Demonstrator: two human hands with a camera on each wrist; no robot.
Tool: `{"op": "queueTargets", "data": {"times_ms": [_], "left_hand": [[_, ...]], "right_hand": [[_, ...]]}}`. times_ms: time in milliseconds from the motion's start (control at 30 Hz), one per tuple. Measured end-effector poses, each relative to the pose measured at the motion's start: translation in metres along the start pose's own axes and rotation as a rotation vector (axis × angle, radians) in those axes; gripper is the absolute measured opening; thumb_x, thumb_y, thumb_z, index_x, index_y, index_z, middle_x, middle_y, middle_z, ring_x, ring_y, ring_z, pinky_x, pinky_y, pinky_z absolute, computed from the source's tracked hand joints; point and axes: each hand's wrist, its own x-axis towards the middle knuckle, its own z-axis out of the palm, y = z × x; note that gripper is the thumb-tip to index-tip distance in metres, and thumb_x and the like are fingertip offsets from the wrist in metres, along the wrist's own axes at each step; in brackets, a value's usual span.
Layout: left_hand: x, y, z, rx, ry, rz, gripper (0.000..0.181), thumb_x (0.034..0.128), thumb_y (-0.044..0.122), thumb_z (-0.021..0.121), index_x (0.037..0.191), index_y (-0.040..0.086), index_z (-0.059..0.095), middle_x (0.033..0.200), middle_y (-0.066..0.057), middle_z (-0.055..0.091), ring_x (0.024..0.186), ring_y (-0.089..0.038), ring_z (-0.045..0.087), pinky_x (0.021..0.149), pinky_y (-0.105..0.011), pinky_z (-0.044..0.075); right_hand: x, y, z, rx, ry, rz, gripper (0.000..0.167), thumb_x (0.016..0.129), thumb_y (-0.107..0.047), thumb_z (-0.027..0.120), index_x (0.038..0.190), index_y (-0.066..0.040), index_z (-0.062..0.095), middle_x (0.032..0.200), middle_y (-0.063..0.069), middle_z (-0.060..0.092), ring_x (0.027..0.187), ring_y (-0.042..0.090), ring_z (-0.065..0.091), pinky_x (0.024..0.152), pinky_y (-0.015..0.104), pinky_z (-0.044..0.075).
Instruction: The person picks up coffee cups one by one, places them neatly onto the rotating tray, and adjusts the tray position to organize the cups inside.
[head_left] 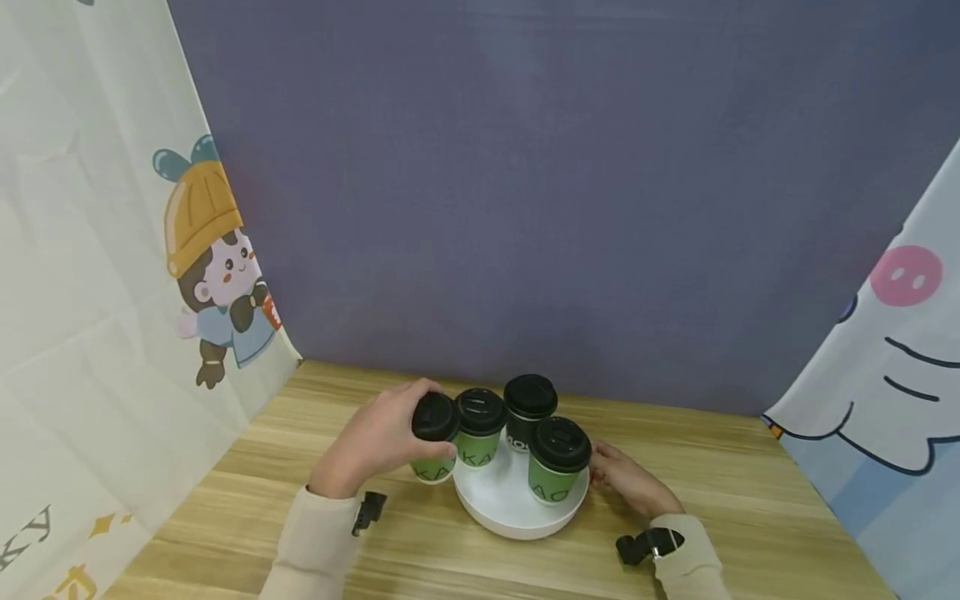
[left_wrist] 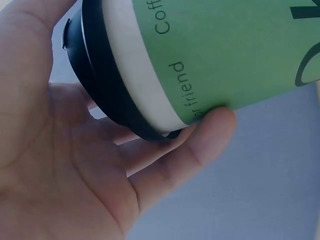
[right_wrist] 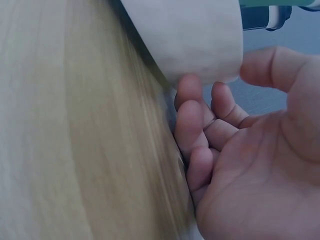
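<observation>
My left hand (head_left: 382, 433) grips a green paper coffee cup (left_wrist: 230, 55) with a black lid, held upright at the left edge of a round white tray (head_left: 495, 498). Whether its base touches anything cannot be told. On the tray stand two more lidded green cups, one at the left (head_left: 477, 450) and one at the front right (head_left: 553, 483), with a black cup (head_left: 517, 429) behind them. At the tray's right side, my right hand (head_left: 628, 479) pinches the rim, thumb on the upper edge and fingertips (right_wrist: 190, 120) low against the wall.
Beneath everything lies a wood-grain table (head_left: 405, 550). A dark grey-blue cloth (head_left: 525, 183) hangs right behind the cups. Printed white cloths flank the table, one on the left (head_left: 90, 250) and one on the right (head_left: 885, 375).
</observation>
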Motion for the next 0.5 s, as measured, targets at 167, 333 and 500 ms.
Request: {"op": "queueTargets", "data": {"times_ms": [167,333,500], "left_hand": [[0.001,0.005,0.003,-0.020,0.005,0.018,0.074,0.0647,0.051,0.093,0.127,0.026,0.062,0.110,0.007,0.070,0.089,-0.010,0.063,0.078,-0.036,0.053],[0.002,0.010,0.006,-0.042,0.012,0.031,0.076,0.0638,0.050,0.094,0.128,0.024,0.062,0.111,0.004,0.071,0.090,-0.011,0.064,0.080,-0.037,0.054],[0.001,0.014,0.011,-0.053,0.019,0.032,0.083,0.0631,0.053,0.094,0.130,0.019,0.059,0.110,0.001,0.071,0.090,-0.013,0.065,0.081,-0.037,0.054]], "right_hand": [[0.000,0.000,0.000,0.000,-0.002,-0.004,0.008,0.102,-0.018,0.052,0.098,-0.012,0.050,0.088,-0.001,0.047,0.082,0.014,0.049,0.075,0.026,0.044],[-0.001,-0.001,0.000,-0.010,-0.004,0.003,0.007,0.101,-0.017,0.052,0.098,-0.012,0.049,0.090,-0.001,0.047,0.084,0.016,0.049,0.076,0.026,0.043],[-0.001,-0.001,0.000,-0.018,-0.012,0.001,0.005,0.100,-0.015,0.052,0.099,-0.011,0.049,0.090,0.001,0.047,0.085,0.017,0.049,0.077,0.028,0.042]]}}
